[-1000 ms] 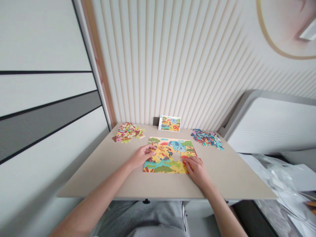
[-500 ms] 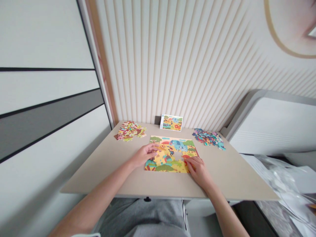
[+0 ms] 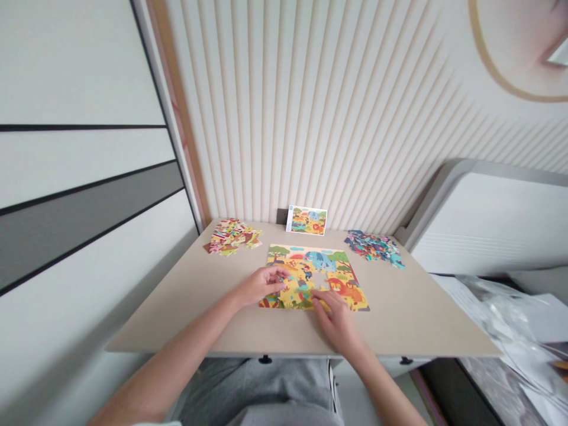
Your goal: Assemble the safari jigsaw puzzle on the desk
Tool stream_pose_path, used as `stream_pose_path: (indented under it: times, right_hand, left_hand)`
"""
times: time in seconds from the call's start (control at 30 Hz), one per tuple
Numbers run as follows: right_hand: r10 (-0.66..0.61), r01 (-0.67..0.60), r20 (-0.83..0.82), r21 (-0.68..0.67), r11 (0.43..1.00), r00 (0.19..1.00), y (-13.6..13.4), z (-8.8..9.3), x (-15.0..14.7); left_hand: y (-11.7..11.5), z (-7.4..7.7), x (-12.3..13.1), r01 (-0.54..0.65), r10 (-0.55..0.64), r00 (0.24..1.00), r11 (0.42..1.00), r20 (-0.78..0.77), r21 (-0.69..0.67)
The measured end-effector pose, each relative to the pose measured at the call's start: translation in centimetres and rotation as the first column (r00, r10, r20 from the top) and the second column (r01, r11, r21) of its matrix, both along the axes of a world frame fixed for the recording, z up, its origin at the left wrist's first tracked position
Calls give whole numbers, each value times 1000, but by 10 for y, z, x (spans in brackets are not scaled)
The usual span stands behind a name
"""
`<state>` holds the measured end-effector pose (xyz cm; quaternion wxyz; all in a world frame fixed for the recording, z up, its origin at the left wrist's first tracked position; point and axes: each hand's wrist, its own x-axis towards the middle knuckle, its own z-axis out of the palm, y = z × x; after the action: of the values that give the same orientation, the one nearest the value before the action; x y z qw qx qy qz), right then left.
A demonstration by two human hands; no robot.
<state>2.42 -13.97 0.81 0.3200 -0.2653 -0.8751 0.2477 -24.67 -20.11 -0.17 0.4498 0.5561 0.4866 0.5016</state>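
Note:
A jigsaw puzzle (image 3: 319, 260) with a blue elephant, trees and orange lions lies on the table in front of me, mostly joined. A pale gap shows near its middle, left of the lions. My left hand (image 3: 264, 284) is at its left side, fingers curled and closed at the edge of a yellow section of puzzle pieces (image 3: 290, 294). My right hand (image 3: 335, 313) reaches in from the lower front, its fingertips together on the right end of that section. The fingers hide part of the puzzle's lower area.
A picture card (image 3: 307, 220) of the same scene leans against the ribbed wall. Heaped loose pieces (image 3: 233, 236) lie at the table's back left, darker blue-purple ones (image 3: 375, 247) at the back right. Clear plastic wrapping (image 3: 501, 313) lies beyond the table's right edge.
My right hand has moved left from the lions to the lower middle, uncovering them. My left hand has shifted slightly down, and the yellow section between the hands sits lower.

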Motion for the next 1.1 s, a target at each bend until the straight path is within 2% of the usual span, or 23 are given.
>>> stream_pose_path:
  times: [0.13, 0.23, 0.3, 0.4, 0.5, 0.63, 0.73, 0.83, 0.97, 1.1]
  right_hand:
    - [10, -23, -75, -166, 986, 997, -14, -7, -27]
    - [-2, -14, -82, -187, 982, 997, -7, -8, -34]
    - [-66, 51, -75, -188, 981, 995, 8, -6, -29]
    - [-242, 226, -53, -210, 951, 969, 40, -5, -12]
    - [-356, 349, 6, -212, 913, 934, 65, -8, 3]
    - [-413, 425, 131, -83, 902, 902, 70, -14, 6]
    - [-409, 404, 177, 61, 912, 895, 64, -16, 1]
    - [-354, 323, 194, 172, 930, 915, 64, -17, -1]
    - [-269, 231, 211, 188, 955, 940, 68, -18, 1]
    - [-272, 220, 270, 206, 954, 924, 64, -15, 2]
  left_hand:
    - [-3, 2, 4, 61, -62, 996, 998, -66, -19]
    - [-3, 3, 2, -18, 26, 987, 999, -162, 50]
    - [-2, 2, -3, -146, 194, 932, 974, -305, 173]
    - [2, -1, -11, -255, 413, 760, 900, -501, 354]
    - [4, -5, -17, -257, 463, 676, 877, -573, 406]
    - [6, -10, -17, -213, 437, 662, 889, -609, 405]
    - [6, -11, -16, -204, 428, 662, 893, -615, 401]
    - [6, -11, -15, -195, 419, 649, 898, -634, 394]
    - [6, -12, -16, -183, 417, 629, 899, -656, 397]
    - [6, -12, -16, -176, 422, 617, 897, -665, 406]
